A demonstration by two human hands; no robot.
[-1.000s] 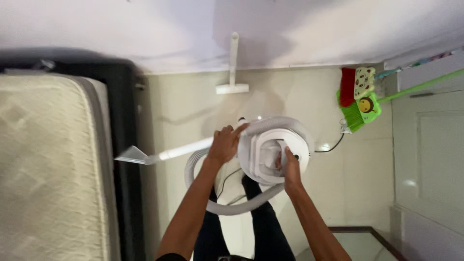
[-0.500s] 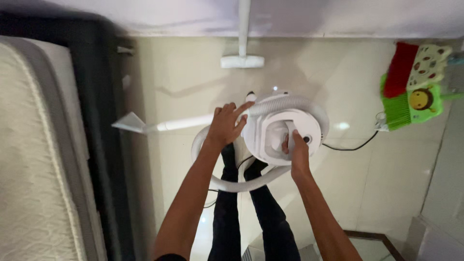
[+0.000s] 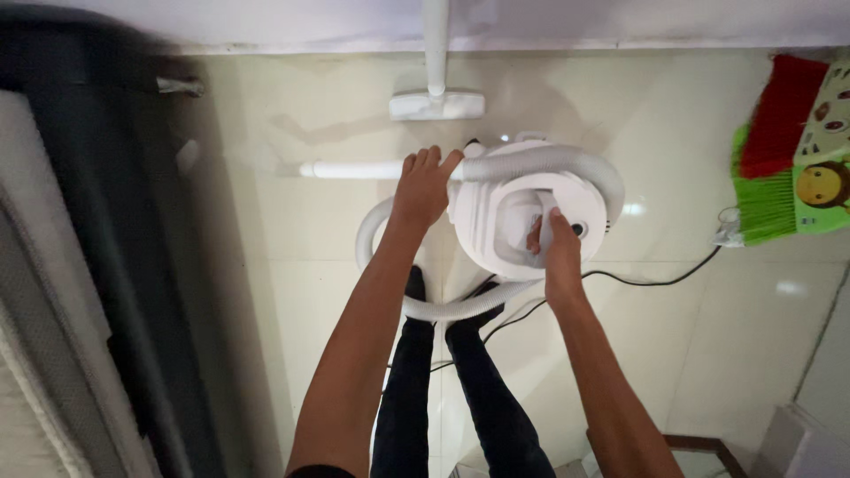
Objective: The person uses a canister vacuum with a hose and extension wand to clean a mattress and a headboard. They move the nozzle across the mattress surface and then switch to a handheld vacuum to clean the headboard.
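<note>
Head view showed a dark bed frame (image 3: 133, 292) at nine o'clock on glossy cream tile (image 3: 301, 292); the round white plastic vacuum cleaner (image 3: 522, 217) hung at centre, its ribbed hose (image 3: 443, 310) looping toward six; the right hand (image 3: 560, 252) was clamped on the top handle, the left hand (image 3: 423, 188) wrapped round the smooth rigid wand (image 3: 354, 169); the trailing black cord (image 3: 655, 281) might snag the person's feet.

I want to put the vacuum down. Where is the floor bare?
Bare tile lies between the dark bed frame and the hose loop, and right of the vacuum below the black cord. It is crowded by the wall: floor brush, wand, green broom.
</note>
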